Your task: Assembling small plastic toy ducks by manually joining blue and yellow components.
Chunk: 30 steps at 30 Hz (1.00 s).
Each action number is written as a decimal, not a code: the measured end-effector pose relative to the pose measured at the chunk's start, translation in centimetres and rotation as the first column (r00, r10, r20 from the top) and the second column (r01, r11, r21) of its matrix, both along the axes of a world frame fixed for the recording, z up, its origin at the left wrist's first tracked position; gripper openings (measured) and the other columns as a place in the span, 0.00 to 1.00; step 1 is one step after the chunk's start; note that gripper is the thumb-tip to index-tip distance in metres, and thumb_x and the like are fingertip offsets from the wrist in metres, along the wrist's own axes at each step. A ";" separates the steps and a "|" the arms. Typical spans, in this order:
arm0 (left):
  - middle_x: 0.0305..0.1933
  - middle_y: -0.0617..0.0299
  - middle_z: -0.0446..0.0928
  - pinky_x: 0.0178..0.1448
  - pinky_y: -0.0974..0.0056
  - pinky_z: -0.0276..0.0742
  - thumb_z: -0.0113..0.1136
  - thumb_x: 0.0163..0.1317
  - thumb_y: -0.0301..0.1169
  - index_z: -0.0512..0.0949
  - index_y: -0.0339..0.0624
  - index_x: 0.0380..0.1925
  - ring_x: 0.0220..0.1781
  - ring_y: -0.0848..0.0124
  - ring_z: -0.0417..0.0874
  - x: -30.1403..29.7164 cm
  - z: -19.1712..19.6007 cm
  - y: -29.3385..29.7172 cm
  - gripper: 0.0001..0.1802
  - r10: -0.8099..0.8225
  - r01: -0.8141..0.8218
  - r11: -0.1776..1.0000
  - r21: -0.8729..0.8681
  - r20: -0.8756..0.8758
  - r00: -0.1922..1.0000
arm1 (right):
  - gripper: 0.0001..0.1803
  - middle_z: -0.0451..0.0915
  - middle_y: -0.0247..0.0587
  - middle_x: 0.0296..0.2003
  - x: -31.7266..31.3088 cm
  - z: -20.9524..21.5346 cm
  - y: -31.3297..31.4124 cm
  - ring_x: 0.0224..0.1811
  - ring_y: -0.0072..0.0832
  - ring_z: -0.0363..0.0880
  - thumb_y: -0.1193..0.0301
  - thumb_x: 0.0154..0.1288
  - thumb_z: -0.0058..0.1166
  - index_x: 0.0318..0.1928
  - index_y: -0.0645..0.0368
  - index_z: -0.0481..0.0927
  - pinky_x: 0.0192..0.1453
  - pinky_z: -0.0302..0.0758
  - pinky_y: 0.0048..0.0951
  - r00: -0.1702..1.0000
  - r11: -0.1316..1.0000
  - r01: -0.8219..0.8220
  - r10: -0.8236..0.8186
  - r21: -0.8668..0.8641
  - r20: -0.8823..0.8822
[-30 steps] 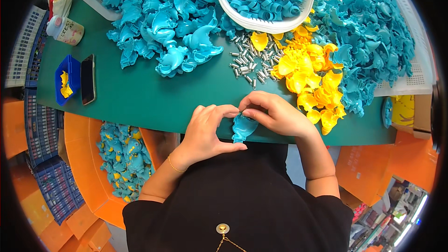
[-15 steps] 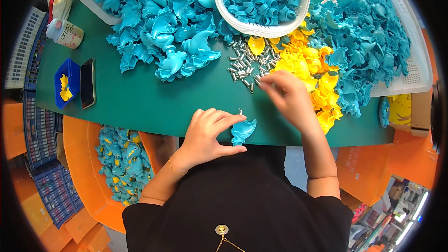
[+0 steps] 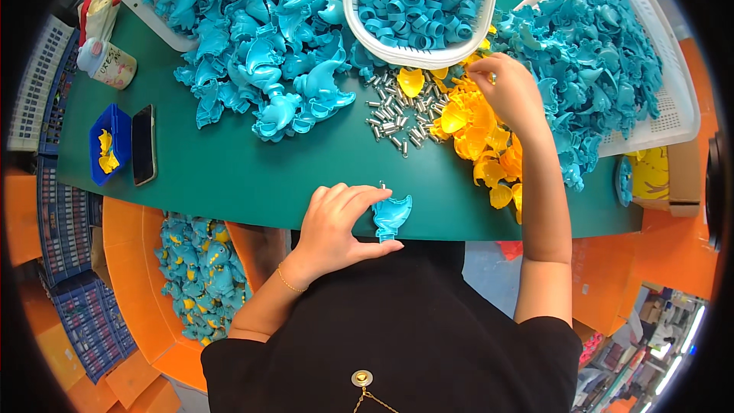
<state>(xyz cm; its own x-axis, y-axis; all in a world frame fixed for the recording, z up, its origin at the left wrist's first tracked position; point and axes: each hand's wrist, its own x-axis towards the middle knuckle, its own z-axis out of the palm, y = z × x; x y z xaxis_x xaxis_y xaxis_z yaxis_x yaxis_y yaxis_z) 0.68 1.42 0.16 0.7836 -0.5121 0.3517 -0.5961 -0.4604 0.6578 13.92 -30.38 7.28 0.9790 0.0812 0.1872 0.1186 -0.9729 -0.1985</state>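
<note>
My left hand (image 3: pixel 334 220) holds a turquoise plastic shell half (image 3: pixel 392 216) between thumb and fingers, over the table's near edge. Its hollow side faces up, and a small metal pin (image 3: pixel 383 184) sticks up at its top. My right hand (image 3: pixel 511 92) is over the far end of a heap of yellow plastic shells (image 3: pixel 475 118), fingers pinched together. Something small shows at the fingertips, but I cannot make out what it is. Left of the yellow heap lie loose silver metal cylinders (image 3: pixel 391 111).
A white basket of turquoise rings (image 3: pixel 489 8) stands at the back. Turquoise shell heaps (image 3: pixel 267 53) spread from baskets on both sides. At left are a phone (image 3: pixel 144 145), a blue tray (image 3: pixel 118 124) and a cup (image 3: pixel 115 67). An orange bin (image 3: pixel 134 260) of assembled turquoise pieces stands below.
My right hand has moved away from the metal cylinders, to the far right over the yellow shells. My left hand keeps hold of the turquoise shell half, nearly in place.
</note>
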 end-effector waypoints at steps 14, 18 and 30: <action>0.54 0.67 0.86 0.50 0.61 0.67 0.87 0.40 0.55 0.81 0.48 0.58 0.42 0.67 0.80 0.2 0.2 0.2 0.45 0.007 -0.007 1.000 0.000 -0.051 0.999 | 0.11 0.87 0.42 0.42 -4.1 0.4 4.0 0.39 0.31 0.83 0.74 0.66 0.66 0.49 0.59 0.85 0.45 0.81 0.37 0.993 0.928 -0.035 0.075 0.371 -0.096; 0.52 0.68 0.86 0.48 0.60 0.67 0.87 0.40 0.54 0.82 0.47 0.58 0.41 0.67 0.79 0.3 0.0 0.0 0.45 0.019 -0.018 1.000 0.006 -0.044 0.999 | 0.14 0.87 0.41 0.46 -10.7 -0.2 6.4 0.38 0.28 0.82 0.80 0.71 0.60 0.56 0.60 0.85 0.43 0.79 0.30 0.938 0.692 -0.249 0.347 0.678 -0.009; 0.55 0.66 0.87 0.50 0.60 0.68 0.87 0.39 0.53 0.85 0.50 0.59 0.43 0.65 0.82 0.2 0.2 -0.1 0.44 0.020 -0.017 0.999 0.032 -0.070 0.997 | 0.11 0.88 0.38 0.40 -15.0 -6.2 9.7 0.40 0.34 0.83 0.80 0.58 0.73 0.42 0.57 0.92 0.46 0.80 0.33 0.952 0.751 -0.292 0.289 0.593 0.103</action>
